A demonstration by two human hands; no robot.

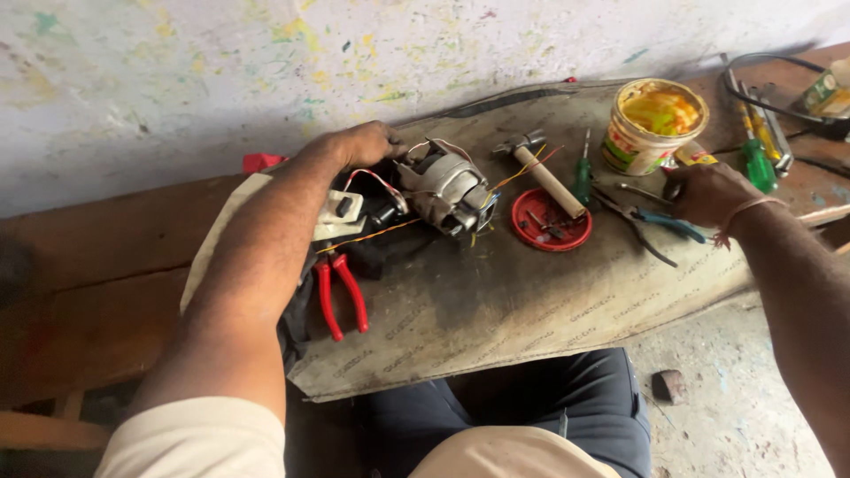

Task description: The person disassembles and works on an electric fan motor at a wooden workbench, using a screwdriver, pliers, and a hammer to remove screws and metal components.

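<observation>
My left hand (359,144) rests on the back end of a small grey electric motor (445,188) with loose coloured wires, gripping it on a worn board (496,301) across my lap. My right hand (708,193) is far to the right, fingers curled over a small tool beside blue-handled pliers (660,221); what it holds is hidden. Red-handled pliers (341,296) lie under my left forearm. A hammer (542,168) lies across a red lid (551,221) that holds small parts.
An open yellow tin (653,124) stands at the board's far right. Green-handled screwdrivers (582,173) (755,159) lie near it. A black cable (770,80) loops at top right. A painted wall runs behind; a wooden bench (97,265) is at left.
</observation>
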